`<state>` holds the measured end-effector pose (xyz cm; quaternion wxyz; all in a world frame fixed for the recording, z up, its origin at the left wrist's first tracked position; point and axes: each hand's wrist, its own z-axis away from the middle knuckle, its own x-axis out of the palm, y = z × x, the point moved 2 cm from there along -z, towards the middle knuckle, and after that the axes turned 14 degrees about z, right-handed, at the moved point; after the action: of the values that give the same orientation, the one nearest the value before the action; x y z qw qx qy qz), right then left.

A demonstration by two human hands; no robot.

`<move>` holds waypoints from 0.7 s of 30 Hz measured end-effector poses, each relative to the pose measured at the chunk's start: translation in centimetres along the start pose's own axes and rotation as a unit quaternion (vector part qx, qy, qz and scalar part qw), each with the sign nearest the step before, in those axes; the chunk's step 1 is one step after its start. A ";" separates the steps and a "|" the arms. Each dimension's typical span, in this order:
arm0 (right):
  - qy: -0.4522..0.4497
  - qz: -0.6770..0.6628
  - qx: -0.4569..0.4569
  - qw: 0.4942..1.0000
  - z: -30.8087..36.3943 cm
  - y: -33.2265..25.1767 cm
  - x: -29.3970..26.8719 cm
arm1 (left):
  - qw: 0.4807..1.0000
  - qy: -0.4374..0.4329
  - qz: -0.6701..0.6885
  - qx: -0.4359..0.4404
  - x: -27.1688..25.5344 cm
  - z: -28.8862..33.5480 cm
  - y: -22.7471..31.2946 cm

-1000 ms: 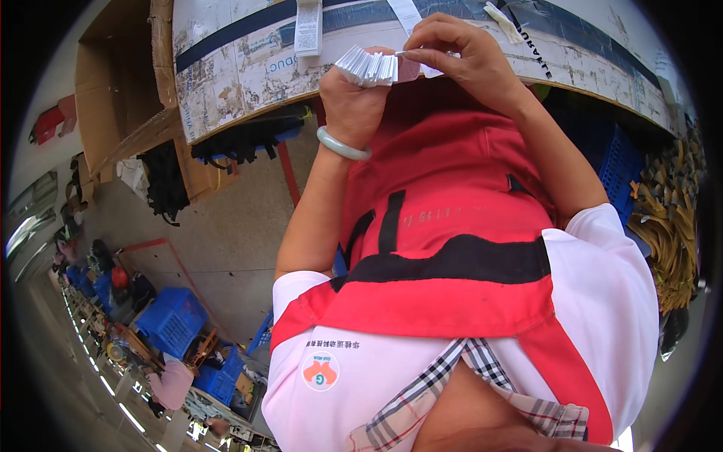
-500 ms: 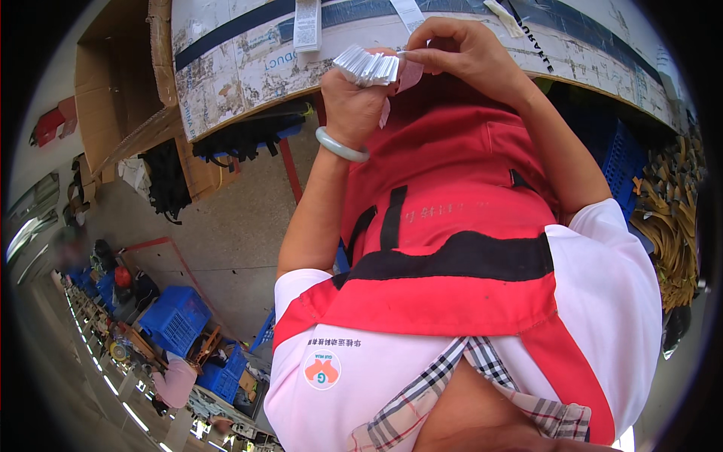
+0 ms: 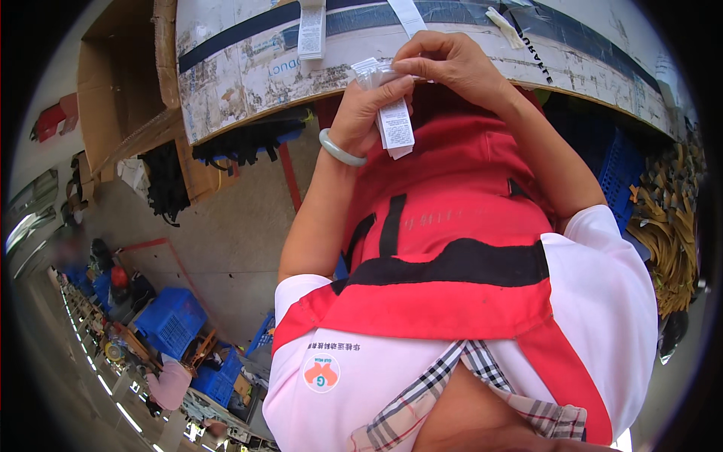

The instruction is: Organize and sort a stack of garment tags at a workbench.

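My left hand (image 3: 363, 113), with a pale bangle at its wrist, is closed round a stack of white printed labels (image 3: 396, 126). The stack's lower end hangs below the thumb in front of my red apron, and its upper ends fan out above the fist. Thumb and forefinger of my right hand (image 3: 456, 66) pinch at the upper edge of these labels, close to the left thumb; the exact spot they grip is partly hidden. Another pile of white labels (image 3: 312, 34) lies on the table beyond my left hand. A white label strip (image 3: 407, 16) lies beyond my right hand.
The worn, taped table top (image 3: 233, 83) spans the far side. A crumpled white strip (image 3: 505, 29) lies on it at right. An open cardboard box (image 3: 124, 83) stands left, black straps (image 3: 248, 139) hang below the edge, and a blue crate (image 3: 621, 169) is at right.
The left hand has turned, so the labels that fanned upward now show their printed faces and hang downward. Both hands have come slightly nearer to me, the right still pinching beside the left.
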<state>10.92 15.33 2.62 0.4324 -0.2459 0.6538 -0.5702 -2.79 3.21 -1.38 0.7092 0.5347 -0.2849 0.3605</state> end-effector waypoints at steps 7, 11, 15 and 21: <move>0.222 0.471 -0.116 0.846 -2.8 1.6 -3.5 | 0.998 0.054 -0.036 0.011 1.4 0.0 0.2; 0.200 0.362 -0.072 0.908 -2.4 2.1 -3.4 | 0.982 0.112 -0.113 0.098 1.7 -0.1 0.2; 0.187 0.382 -0.104 0.899 -1.4 1.9 -2.7 | 0.948 0.124 -0.211 0.204 1.6 -0.2 1.0; 0.225 0.266 -0.159 0.924 -1.1 2.6 -3.0 | 0.936 0.118 -0.256 0.211 2.4 -0.5 1.2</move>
<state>11.92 18.92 0.96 0.3650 0.0067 0.8573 -0.3631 -2.36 4.40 1.08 0.6770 0.6805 0.0296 0.2788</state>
